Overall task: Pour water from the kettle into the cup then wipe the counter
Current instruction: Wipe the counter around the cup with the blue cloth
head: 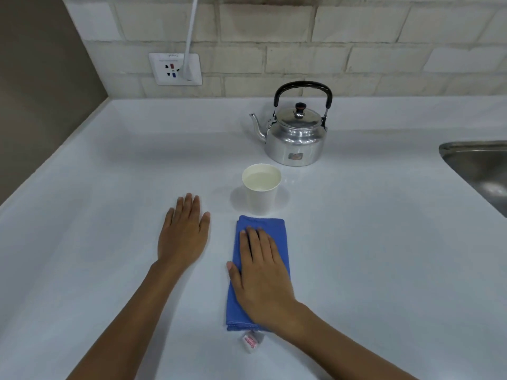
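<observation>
A shiny metal kettle [295,138] with a black handle stands upright at the back of the white counter [109,174], spout pointing left. In front of it a white paper cup [261,187] holds water. A folded blue cloth [277,237] lies flat just in front of the cup, with a white label at its near end. My right hand [263,275] lies flat on top of the cloth, fingers together and pointing at the cup. My left hand [183,234] rests palm down on the bare counter to the left of the cloth, holding nothing.
A steel sink [480,171] is set into the counter at the right edge. A wall socket [175,69] with a white cable plugged in sits on the tiled back wall. A brown wall bounds the counter on the left.
</observation>
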A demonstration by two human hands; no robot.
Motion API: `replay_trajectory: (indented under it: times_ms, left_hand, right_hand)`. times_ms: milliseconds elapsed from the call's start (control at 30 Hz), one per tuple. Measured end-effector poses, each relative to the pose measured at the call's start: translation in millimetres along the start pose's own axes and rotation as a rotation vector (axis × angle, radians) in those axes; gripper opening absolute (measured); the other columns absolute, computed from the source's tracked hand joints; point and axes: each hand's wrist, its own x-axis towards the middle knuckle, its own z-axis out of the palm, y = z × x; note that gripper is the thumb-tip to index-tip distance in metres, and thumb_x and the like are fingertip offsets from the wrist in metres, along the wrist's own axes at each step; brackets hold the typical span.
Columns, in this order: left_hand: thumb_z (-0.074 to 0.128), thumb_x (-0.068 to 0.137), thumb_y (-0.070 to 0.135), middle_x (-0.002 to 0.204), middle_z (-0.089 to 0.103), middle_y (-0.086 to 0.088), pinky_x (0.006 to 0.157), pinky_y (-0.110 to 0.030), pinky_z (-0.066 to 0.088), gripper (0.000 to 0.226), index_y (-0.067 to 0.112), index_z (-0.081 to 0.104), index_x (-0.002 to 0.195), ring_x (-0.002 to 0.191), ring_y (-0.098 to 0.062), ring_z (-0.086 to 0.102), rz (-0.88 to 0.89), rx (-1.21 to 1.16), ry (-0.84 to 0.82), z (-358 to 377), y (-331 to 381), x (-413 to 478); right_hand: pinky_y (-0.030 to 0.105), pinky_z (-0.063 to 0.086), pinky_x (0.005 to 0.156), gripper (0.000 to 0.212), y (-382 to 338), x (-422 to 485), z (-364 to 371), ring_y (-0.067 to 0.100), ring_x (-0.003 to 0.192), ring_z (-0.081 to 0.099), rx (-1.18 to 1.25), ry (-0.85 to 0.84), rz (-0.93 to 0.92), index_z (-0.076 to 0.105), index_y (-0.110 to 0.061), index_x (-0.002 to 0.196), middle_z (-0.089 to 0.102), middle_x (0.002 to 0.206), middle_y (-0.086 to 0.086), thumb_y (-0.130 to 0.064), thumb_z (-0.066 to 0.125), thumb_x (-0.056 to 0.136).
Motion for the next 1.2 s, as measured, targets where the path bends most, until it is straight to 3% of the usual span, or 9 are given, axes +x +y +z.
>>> replay_trajectory:
  times_ms: [200,300,433,533,667,800,900,1067,1200]
  left_hand:
    - [0.015,0.099,0.036,0.158,-0.001,-0.003,0.116,-0.032,-0.002,0.055,0.013,0.001,0.147,0.145,-0.016,-0.003,-0.001,-0.007,-0.005,1.0,-1.2,0.2]
    - [0.017,0.098,0.035,0.158,0.001,-0.003,0.117,-0.032,-0.001,0.055,0.013,0.003,0.147,0.145,-0.016,-0.002,-0.004,-0.007,0.015,3.1,-1.6,-1.2]
    - [0.016,0.098,0.035,0.158,0.002,-0.003,0.117,-0.033,0.001,0.056,0.013,0.002,0.147,0.145,-0.017,-0.001,-0.004,0.012,0.033,4.4,-1.2,-0.6]
    - [0.016,0.098,0.035,0.158,0.001,-0.004,0.117,-0.034,0.001,0.056,0.013,0.002,0.147,0.145,-0.017,-0.001,-0.011,0.016,0.031,4.0,0.2,-0.8]
    - [0.016,0.098,0.035,0.158,0.001,-0.005,0.117,-0.034,0.001,0.056,0.012,0.001,0.147,0.145,-0.018,-0.001,-0.001,0.021,0.037,3.7,0.7,-1.4]
    - [0.015,0.098,0.035,0.158,0.000,-0.005,0.116,-0.033,0.000,0.056,0.011,-0.001,0.146,0.145,-0.018,-0.002,0.003,0.033,0.044,3.7,0.0,-2.7]
    - [0.015,0.097,0.035,0.158,0.000,-0.004,0.116,-0.033,-0.001,0.057,0.012,-0.001,0.146,0.145,-0.017,-0.002,0.001,0.026,0.052,3.6,0.9,-3.0]
    - [0.015,0.097,0.035,0.158,-0.001,-0.004,0.116,-0.033,-0.001,0.057,0.012,-0.001,0.147,0.145,-0.017,-0.003,-0.005,0.020,0.047,3.6,1.7,-2.0]
    - [0.014,0.097,0.034,0.157,0.000,-0.008,0.117,-0.034,0.000,0.057,0.009,-0.001,0.146,0.145,-0.020,-0.002,-0.001,0.047,0.060,3.6,4.8,-3.3]
  right_hand:
    - [0.040,-0.019,0.113,0.070,32.2,-21.7,-1.5,0.013,0.144,-0.013,-0.036,0.013,-0.031,-0.008,-0.015,0.146,-0.007,0.158,-0.001,-0.053,-0.002,0.087]
    - [0.029,-0.018,0.115,0.070,65.4,-32.7,-11.1,0.010,0.142,-0.012,-0.006,0.052,-0.024,-0.002,-0.017,0.146,-0.004,0.156,-0.006,-0.056,0.002,0.089]
    - [0.021,-0.017,0.113,0.062,118.2,-16.7,-25.2,0.003,0.139,-0.017,-0.082,0.054,0.020,-0.012,-0.021,0.140,-0.006,0.155,-0.007,-0.055,0.004,0.091]
    - [0.026,-0.009,0.117,0.058,145.3,27.2,-38.1,0.009,0.143,-0.009,-0.061,0.029,0.087,-0.004,-0.016,0.145,0.000,0.158,0.001,-0.042,0.017,0.098]
    - [0.030,-0.006,0.118,0.057,146.5,70.3,-44.7,0.015,0.145,-0.006,-0.063,0.005,0.147,-0.004,-0.010,0.145,-0.003,0.158,0.005,-0.036,0.016,0.099]
    - [0.024,-0.012,0.114,0.054,147.6,36.1,-31.8,0.006,0.141,-0.015,-0.076,0.057,0.026,-0.014,-0.020,0.139,-0.008,0.157,-0.001,-0.040,0.014,0.098]
    - [0.024,-0.012,0.115,0.054,162.1,34.2,-33.4,0.002,0.139,-0.017,-0.078,0.042,0.038,-0.017,-0.026,0.138,-0.009,0.155,-0.007,-0.044,0.012,0.096]
    - [0.038,0.000,0.120,0.057,178.9,93.9,-52.6,0.019,0.146,-0.002,-0.114,0.055,0.279,0.002,-0.007,0.146,0.002,0.158,0.008,-0.034,0.019,0.099]
    - [0.033,-0.004,0.119,0.056,178.1,97.4,-46.1,0.018,0.145,-0.004,-0.132,0.017,0.202,-0.002,-0.008,0.145,-0.001,0.158,0.008,-0.033,0.017,0.099]
